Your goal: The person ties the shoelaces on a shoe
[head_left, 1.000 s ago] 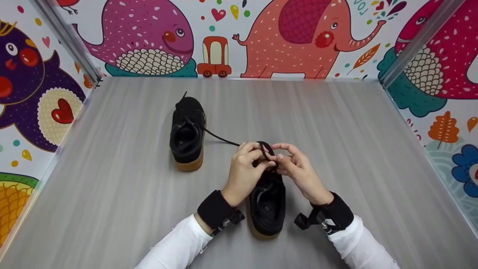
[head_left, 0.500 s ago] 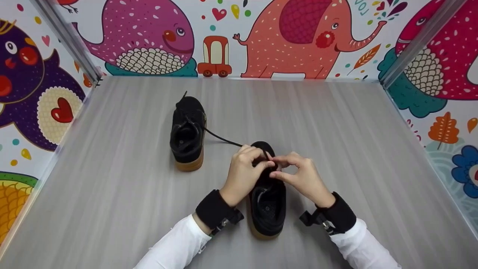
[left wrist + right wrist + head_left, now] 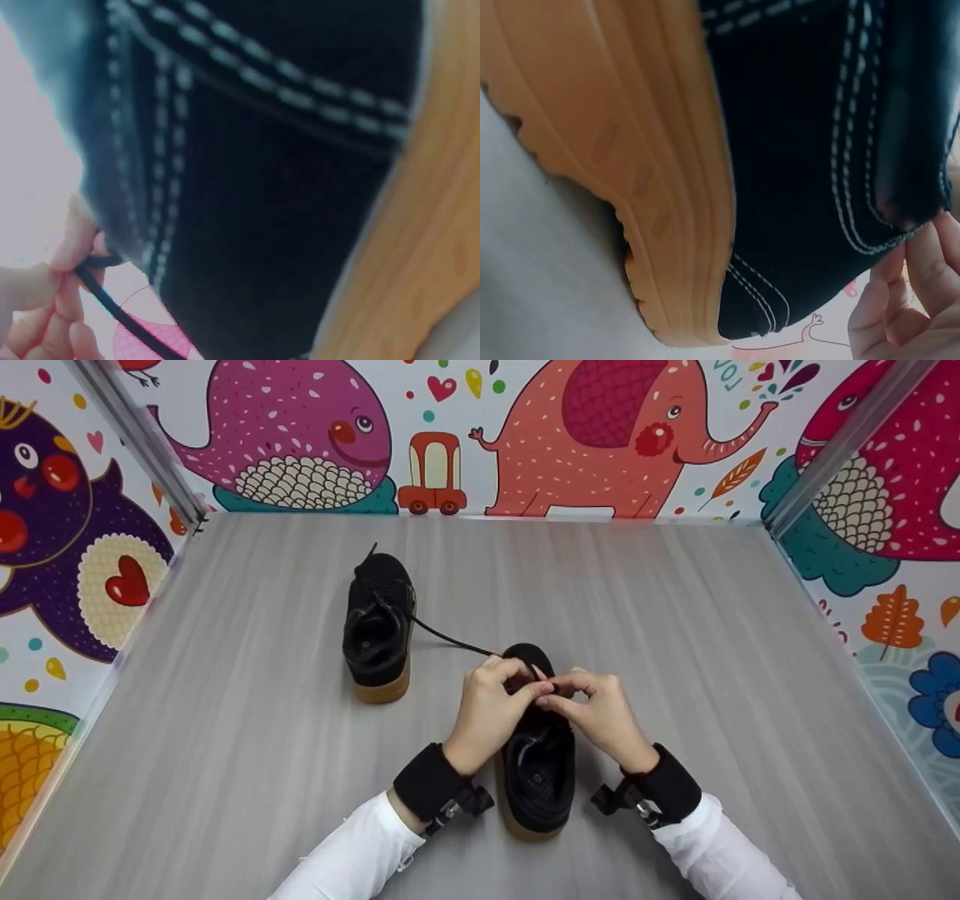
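Head view. A low black shoe with white stitching and a tan sole [image 3: 538, 787] sits upright on a grey wood-grain surface [image 3: 247, 735], toe away from the person, between the two forearms. Left hand [image 3: 487, 709] over the lacing: fingers bent, thumb and forefinger pinching a thin black cord lace [image 3: 454, 642]. Right hand [image 3: 604, 716] meets it from the other side, thumb and forefinger drawn together on lace too, tips right by the left ones; exact strand hidden. Lace runs out past the left hand to the side of a second black shoe with a tan sole [image 3: 377, 660], upright, farther off and to the left. White sleeves [image 3: 352, 851], black wristbands [image 3: 431, 782]. Behind: wall panel with a printed orange elephant [image 3: 585, 457].

Left wrist view. Near shoe's dark flank fills most of it, pale double stitching, sole along the right edge. Fingers at lower left, tips closed on lace; one strand slants down behind the shoe.

Right wrist view. The shoe's other flank, sole at left, edge notched. Bent fingers at lower right, at the upper's stitched edge; cannot tell here what they grip.
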{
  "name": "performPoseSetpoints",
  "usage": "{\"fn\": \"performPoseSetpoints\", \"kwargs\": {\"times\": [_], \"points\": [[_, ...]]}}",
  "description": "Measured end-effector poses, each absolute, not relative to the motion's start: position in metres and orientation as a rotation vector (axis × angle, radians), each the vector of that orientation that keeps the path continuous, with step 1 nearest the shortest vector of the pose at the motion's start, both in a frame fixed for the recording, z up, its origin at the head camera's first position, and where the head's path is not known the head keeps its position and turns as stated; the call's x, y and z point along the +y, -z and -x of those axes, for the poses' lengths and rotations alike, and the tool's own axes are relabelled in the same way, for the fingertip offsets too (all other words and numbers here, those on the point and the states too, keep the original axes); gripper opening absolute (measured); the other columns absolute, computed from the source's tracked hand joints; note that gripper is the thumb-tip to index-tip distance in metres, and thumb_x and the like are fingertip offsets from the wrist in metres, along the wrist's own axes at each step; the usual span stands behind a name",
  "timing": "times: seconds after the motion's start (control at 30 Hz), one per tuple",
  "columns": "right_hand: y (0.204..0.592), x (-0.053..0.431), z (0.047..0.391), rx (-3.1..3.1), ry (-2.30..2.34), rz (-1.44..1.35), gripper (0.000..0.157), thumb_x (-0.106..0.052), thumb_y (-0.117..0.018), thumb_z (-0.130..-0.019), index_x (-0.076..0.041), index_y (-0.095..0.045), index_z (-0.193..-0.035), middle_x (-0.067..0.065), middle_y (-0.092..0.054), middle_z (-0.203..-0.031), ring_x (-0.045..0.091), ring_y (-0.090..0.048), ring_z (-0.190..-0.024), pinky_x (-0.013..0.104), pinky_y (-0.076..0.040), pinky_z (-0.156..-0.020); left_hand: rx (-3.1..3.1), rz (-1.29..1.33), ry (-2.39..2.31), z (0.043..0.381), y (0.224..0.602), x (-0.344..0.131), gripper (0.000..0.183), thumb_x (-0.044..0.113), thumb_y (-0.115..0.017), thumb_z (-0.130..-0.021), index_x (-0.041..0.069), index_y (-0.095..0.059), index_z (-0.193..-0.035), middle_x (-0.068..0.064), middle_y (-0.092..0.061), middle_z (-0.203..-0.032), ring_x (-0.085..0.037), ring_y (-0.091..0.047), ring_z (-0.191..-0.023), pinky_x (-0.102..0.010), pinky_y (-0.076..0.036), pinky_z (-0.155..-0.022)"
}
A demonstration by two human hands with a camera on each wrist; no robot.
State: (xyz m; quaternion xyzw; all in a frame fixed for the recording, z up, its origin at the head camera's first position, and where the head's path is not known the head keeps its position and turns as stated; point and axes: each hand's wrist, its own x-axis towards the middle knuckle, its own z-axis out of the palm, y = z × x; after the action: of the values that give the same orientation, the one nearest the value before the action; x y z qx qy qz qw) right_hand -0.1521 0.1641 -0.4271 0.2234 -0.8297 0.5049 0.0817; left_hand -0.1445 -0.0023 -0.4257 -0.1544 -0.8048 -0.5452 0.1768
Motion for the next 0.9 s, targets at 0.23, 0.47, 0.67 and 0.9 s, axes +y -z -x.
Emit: {"fn": "performPoseSetpoints", "kwargs": {"times": [0.23,0.47,0.67,0.9], "points": [[0.408,0.158,0.139,-2.404,-1.533,-0.746,0.009,0.004,-0.071,-0.077,0.003,-0.074,-0.086,0.012,-0.069,-0.077,0.004,-0.056,-0.072,0.022,-0.043,-0.065,-2.222,0.416,1.69,0.14,0.426,-0.004,0.015,0.027,-0.074,-0.08,0.013,-0.073,-0.082,0.003,-0.067,-0.074,-0.011,-0.056,-0.071,-0.024,-0.047,-0.061],[0.408,0.159,0.137,-2.386,-1.619,-0.767,0.009,0.006,-0.066,-0.082,0.004,-0.073,-0.087,0.013,-0.069,-0.076,0.006,-0.059,-0.075,0.018,-0.046,-0.067,-2.213,0.343,1.796,0.133,0.427,-0.01,0.013,0.029,-0.073,-0.083,0.015,-0.073,-0.083,0.005,-0.066,-0.074,-0.008,-0.056,-0.067,-0.021,-0.044,-0.059],[0.408,0.161,0.138,-2.443,-1.755,-0.697,0.011,0.002,-0.062,-0.087,0.005,-0.072,-0.092,0.015,-0.068,-0.073,0.006,-0.059,-0.076,0.018,-0.047,-0.067,-2.219,0.206,1.879,0.129,0.427,-0.02,0.013,0.025,-0.074,-0.083,0.013,-0.072,-0.081,0.003,-0.07,-0.082,-0.009,-0.056,-0.066,-0.02,-0.044,-0.059],[0.407,0.163,0.139,-2.503,-1.806,-0.629,0.015,-0.004,-0.063,-0.089,0.003,-0.071,-0.099,0.013,-0.069,-0.074,0.01,-0.06,-0.075,0.02,-0.047,-0.068,-2.212,-0.004,2.138,0.122,0.431,-0.033,0.018,0.026,-0.072,-0.084,0.008,-0.072,-0.083,-0.005,-0.067,-0.076,-0.01,-0.052,-0.059,-0.018,-0.04,-0.052]]}}
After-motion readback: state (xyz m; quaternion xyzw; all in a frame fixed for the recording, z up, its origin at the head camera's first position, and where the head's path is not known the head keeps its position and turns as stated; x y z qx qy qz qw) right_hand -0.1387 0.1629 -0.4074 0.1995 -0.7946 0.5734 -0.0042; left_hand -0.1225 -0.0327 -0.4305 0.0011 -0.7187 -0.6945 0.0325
